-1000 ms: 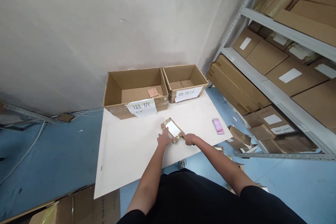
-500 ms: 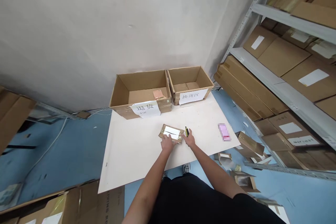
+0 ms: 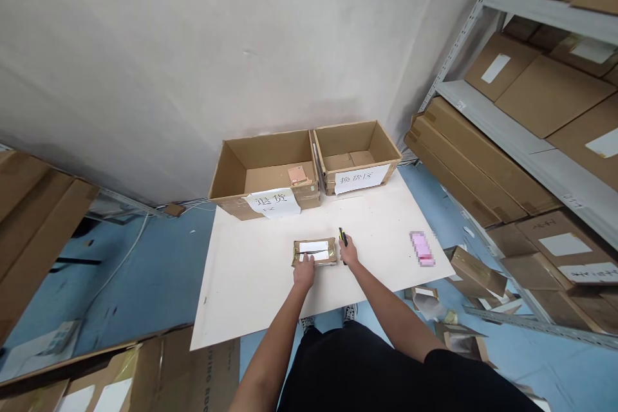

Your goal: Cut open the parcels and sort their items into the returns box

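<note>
A small flat cardboard box point(image 3: 329, 256), taped at its ends and carrying a white label point(image 3: 313, 246), lies on the white table point(image 3: 241, 277). A dark slit runs across the label. My left hand point(image 3: 304, 272) grips the near side of this box, its fingertips over the lower label. Just right of the box, my right hand point(image 3: 348, 251) is closed around a black and yellow utility knife point(image 3: 342, 235), whose tip points away from me. The knife is apart from the box. I cannot make out whether its blade is out.
Two open cardboard bins with handwritten signs, a larger one point(image 3: 232, 206) and a smaller one point(image 3: 393, 161), stand along the table's back. The larger holds a pinkish box point(image 3: 297, 174). A pink blurred item point(image 3: 422, 248) lies at right. Loaded shelves point(image 3: 512, 125) rise on the right.
The small box has turned from a slant to nearly square with me. My right hand has come away from its right end with the knife. My left hand stays on it.
</note>
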The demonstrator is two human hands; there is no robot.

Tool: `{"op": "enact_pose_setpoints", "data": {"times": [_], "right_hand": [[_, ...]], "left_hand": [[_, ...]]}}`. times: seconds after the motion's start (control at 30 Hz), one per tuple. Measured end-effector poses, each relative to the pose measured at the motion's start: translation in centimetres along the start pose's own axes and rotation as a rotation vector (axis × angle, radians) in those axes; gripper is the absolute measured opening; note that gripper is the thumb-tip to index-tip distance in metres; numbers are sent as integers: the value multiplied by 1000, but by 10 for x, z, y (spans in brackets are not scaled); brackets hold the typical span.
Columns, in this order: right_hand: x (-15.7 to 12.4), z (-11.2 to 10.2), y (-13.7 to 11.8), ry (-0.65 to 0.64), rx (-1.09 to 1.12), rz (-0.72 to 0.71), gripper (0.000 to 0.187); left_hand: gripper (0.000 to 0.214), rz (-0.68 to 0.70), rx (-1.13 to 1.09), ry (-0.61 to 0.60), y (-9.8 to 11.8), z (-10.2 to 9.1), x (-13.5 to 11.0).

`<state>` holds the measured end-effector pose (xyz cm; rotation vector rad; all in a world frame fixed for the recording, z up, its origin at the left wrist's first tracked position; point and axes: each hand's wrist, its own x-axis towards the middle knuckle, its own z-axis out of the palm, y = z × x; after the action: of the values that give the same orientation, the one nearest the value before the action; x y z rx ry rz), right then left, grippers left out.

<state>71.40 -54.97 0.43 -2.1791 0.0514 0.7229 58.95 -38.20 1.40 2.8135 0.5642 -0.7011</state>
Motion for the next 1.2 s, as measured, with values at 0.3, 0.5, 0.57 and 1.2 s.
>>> {"op": "enact_pose_setpoints", "data": {"times": [0.3, 0.5, 0.57, 1.2], "right_hand": [[-39, -31, 21, -264, 153, 73, 21], [-53, -35, -4, -265, -141, -70, 42], [-57, -32, -12, -221, -295, -101, 49], [-60, 5, -32, -107, -542, 13, 74]], "left_hand": [[29, 89, -33, 192, -18, -12, 7], [46, 218, -174, 325, -35, 1, 19], [52, 222, -208, 328, -37, 9, 22], [58, 161, -144, 222, -25, 5, 22]]}}
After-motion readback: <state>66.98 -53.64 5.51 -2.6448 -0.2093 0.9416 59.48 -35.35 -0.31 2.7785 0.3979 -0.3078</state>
